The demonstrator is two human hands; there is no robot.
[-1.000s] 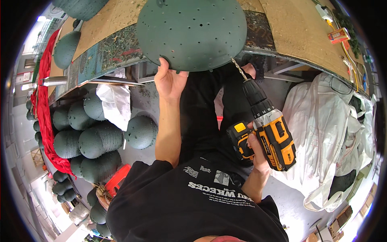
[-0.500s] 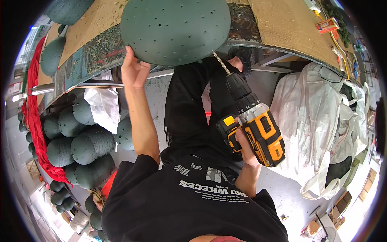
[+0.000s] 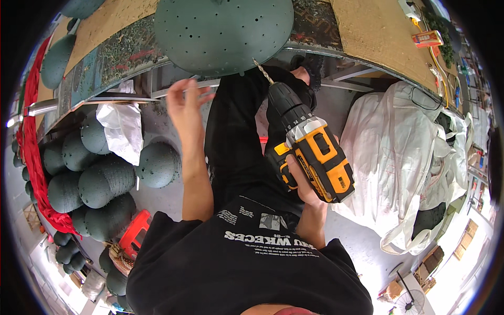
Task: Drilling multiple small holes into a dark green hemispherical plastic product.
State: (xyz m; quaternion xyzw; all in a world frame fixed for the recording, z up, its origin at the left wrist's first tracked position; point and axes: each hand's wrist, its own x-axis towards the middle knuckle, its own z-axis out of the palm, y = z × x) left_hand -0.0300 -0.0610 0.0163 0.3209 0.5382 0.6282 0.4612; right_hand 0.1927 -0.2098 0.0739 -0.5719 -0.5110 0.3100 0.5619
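Note:
In my right hand [image 3: 303, 180] is a yellow and black cordless drill [image 3: 312, 144], gripped by its handle. Its long twist bit [image 3: 263, 71] points up and left, the tip just short of the lower rim of a dark green dome-shaped shell [image 3: 226, 39]. Many small holes dot that shell, which rests at the table's near edge, its far part cut off by the frame. My left hand [image 3: 188, 102] is raised below the shell's left side, apart from it, fingers spread and holding nothing.
Cardboard sheets [image 3: 375, 31] cover parts of the worktable. Stacks of green shells [image 3: 107, 181] stand below left, beside a red cloth [image 3: 34, 152] and a white plastic bag [image 3: 121, 128]. A large white sack [image 3: 386, 157] lies to the right. A small orange box [image 3: 427, 39] sits on the table.
My left hand has come off the shell's lower left rim and dropped toward me. The drill has shifted left and slightly up in the picture as the whole view moved.

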